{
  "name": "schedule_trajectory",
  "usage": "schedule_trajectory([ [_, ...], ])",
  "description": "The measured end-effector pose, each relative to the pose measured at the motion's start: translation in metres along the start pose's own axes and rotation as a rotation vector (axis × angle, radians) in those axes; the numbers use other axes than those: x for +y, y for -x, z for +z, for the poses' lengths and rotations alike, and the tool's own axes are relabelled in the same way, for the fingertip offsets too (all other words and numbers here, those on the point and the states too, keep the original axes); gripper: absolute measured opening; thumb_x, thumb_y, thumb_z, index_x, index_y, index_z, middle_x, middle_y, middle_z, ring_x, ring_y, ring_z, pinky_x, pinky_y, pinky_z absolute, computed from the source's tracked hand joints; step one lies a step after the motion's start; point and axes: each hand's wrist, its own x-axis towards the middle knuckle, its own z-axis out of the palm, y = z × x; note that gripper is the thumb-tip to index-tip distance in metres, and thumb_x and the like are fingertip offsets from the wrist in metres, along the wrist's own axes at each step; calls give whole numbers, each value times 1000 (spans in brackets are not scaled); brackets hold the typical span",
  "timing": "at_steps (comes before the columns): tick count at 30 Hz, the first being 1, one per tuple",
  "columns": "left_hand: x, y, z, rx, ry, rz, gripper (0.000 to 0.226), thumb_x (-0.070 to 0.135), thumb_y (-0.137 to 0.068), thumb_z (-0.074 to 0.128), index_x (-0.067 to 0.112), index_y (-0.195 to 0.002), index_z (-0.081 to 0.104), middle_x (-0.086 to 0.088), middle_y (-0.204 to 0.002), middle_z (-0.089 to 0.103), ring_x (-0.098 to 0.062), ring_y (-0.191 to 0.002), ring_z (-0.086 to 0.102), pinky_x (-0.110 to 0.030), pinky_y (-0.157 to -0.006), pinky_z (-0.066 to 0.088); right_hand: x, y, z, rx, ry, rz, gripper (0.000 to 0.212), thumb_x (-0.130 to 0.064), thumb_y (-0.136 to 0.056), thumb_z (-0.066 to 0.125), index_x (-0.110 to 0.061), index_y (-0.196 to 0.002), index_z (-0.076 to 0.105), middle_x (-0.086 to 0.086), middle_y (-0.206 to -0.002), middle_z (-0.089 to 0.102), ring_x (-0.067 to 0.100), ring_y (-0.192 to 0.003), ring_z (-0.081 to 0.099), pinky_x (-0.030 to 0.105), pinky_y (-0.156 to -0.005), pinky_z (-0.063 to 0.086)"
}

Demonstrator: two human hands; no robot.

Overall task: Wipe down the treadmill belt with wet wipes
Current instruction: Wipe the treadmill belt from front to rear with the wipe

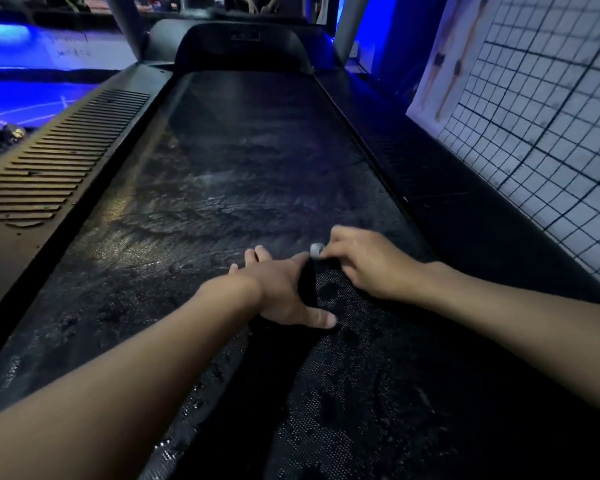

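Wiping looks to be mid-course. The left hand (278, 289) lies flat on the belt (257, 168), fingers spread, as if bracing. Just beside it the right hand (364, 268) has its fingers curled, pinching a small pale wad, likely the wipe (316, 250), low over the belt. Farther up, the belt gleams in streaks. The near stretch looks patchy, so I'd say the next strokes belong there.

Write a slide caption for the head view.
On the wet-streaked treadmill belt, the left hand rests flat while the right hand pinches a small whitish wad beside it.
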Motion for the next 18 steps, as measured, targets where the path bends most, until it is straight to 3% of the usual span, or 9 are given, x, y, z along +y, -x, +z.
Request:
schedule_trajectory([
  [2, 10, -2, 5, -5, -22, -26, 122, 77, -65, 68, 41, -152, -10, -32, -154, -20, -47, -143, -21, -64, -116, 0, 5, 7, -6, -56, -23, -30, 38, 3, -88, 57, -18, -116, 72, -1, -96, 58, 14, -85, 58, 22, -76, 45],
  [5, 16, -4, 8, 2, -34, -37, 123, 72, -67, 70, 35, -154, -9, -24, -157, -22, -47, -143, -20, -68, -113, 0, 35, -2, -12, 58, 17, 144, 36, 3, -90, 56, -17, -114, 73, 1, -95, 57, 23, -87, 62, 34, -82, 51],
  [6, 16, -5, 9, 16, -39, -12, 121, 70, -70, 69, 31, -155, -7, -17, -160, -21, -43, -145, -19, -67, -114, 0, 38, -3, -10, 76, 40, 173, 36, 3, -89, 55, -17, -114, 73, 2, -95, 57, 25, -87, 62, 37, -82, 51],
  [8, 16, -6, 10, 66, -90, 78, 118, 65, -74, 69, 18, -156, -1, -8, -163, -14, -30, -149, -13, -58, -118, 3, 28, 4, -6, 46, 73, 113, 37, 3, -89, 55, -16, -116, 72, 2, -95, 56, 21, -87, 59, 28, -78, 45],
  [11, 20, -5, 10, 118, -139, 148, 111, 59, -76, 71, 8, -154, 11, -10, -163, 0, -26, -151, 0, -48, -121, 14, 23, 19, -12, -71, 57, 14, 35, 2, -89, 58, -15, -116, 71, -1, -97, 56, 16, -85, 58, 29, -76, 47],
  [13, 23, -4, 9, 127, -156, 152, 106, 58, -76, 72, 8, -152, 17, -12, -161, 6, -29, -150, 5, -49, -119, 18, 46, 15, -21, -2, 84, 129, 33, 4, -88, 58, -13, -113, 72, 0, -95, 55, 22, -86, 61, 35, -78, 50],
  [15, 25, -4, 9, 117, -170, 152, 103, 56, -77, 72, 11, -152, 18, -14, -161, 7, -32, -149, 5, -52, -118, 19, 59, 14, -23, 48, 121, 254, 34, 4, -90, 54, -11, -115, 72, 2, -95, 54, 28, -89, 61, 35, -79, 48],
  [18, 26, -5, 10, 81, -179, 150, 101, 54, -80, 70, 19, -155, 11, -17, -161, -1, -36, -149, -2, -57, -118, 15, 43, 27, -21, -34, 165, 170, 37, 3, -90, 52, -11, -120, 69, 4, -97, 53, 27, -89, 58, 37, -78, 48],
])
